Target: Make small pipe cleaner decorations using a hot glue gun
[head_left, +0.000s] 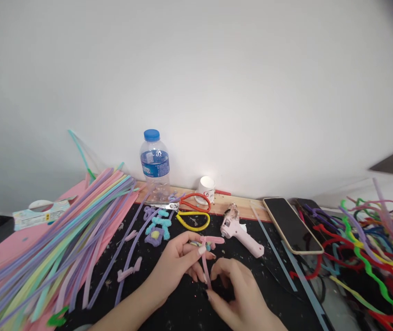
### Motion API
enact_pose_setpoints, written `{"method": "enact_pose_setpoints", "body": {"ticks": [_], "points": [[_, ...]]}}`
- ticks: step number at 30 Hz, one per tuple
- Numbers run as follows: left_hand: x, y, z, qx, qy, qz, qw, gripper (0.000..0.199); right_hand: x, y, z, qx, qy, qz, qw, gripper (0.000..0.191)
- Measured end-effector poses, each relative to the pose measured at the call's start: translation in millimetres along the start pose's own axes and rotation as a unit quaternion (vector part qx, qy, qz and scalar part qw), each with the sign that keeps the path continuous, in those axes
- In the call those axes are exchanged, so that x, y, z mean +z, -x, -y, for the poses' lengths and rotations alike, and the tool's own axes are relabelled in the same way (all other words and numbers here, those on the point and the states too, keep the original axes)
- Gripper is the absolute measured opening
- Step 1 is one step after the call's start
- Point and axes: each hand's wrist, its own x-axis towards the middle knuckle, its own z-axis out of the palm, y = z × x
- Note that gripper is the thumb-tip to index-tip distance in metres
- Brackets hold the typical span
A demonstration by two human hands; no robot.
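A pink fuzzy stem piece (213,240), bent and crossed near its top, is pinched between the thumb and fingers of my left hand (179,259). Its long end hangs down toward my right hand (236,289), whose thumb and forefinger close on the lower tip. Small bits of green and other colours show beside the left fingertips. Beyond my left hand lie a turquoise fuzzy shape (162,224) and a purple one with a yellow centre (155,235). Scissors (193,220) with red and yellow handles lie just past the hands, and a pink glue gun (243,234) rests to their right.
Pastel stems (75,234) are heaped at the left. A water bottle (155,165) and a white cup (206,187) stand near the wall. Right of the glue gun are a phone (292,225), glue sticks (274,248) and a tangle of bright stems (372,257).
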Motion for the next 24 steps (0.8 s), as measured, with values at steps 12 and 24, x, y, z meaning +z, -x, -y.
{"method": "enact_pose_setpoints", "body": {"ticks": [12,24], "points": [[-0.7,-1,-1,0.012,0.006,-0.015,1.000,0.027,18,6,-9,0.117,-0.084,0.031,0.989,0.013],[-4.9,-1,0,0.019,0.042,-0.016,0.999,0.027,12,0,-5,0.065,-0.132,0.051,0.988,0.016]]}}
